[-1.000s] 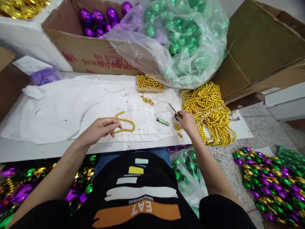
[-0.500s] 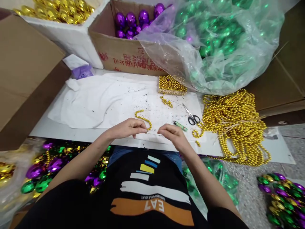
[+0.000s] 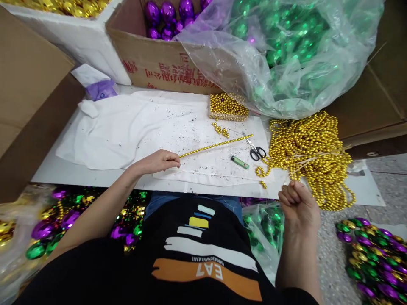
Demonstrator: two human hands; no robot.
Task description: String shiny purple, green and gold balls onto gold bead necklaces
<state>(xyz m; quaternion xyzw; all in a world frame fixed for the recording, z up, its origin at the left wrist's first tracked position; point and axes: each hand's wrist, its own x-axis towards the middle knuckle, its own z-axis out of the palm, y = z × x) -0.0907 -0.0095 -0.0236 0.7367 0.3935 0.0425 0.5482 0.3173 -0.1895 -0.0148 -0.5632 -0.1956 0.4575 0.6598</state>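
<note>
White cloth (image 3: 127, 127) spread under our work, gold bead pile (image 3: 302, 140) just beyond its right edge; our right hand (image 3: 300, 203) clenched near pile, whether pinching anything we cannot tell; our left hand (image 3: 159, 162) grasping near end of gold strand (image 3: 216, 145), which runs straight, slantwise over cloth, far end by blades of scissors (image 3: 252, 146); strand likely light, flexible, beads smooth, slippery, so we'd best pinch firmly near end; held end hidden in our left fingers, any fine thread between hands too faint for us to confirm
</note>
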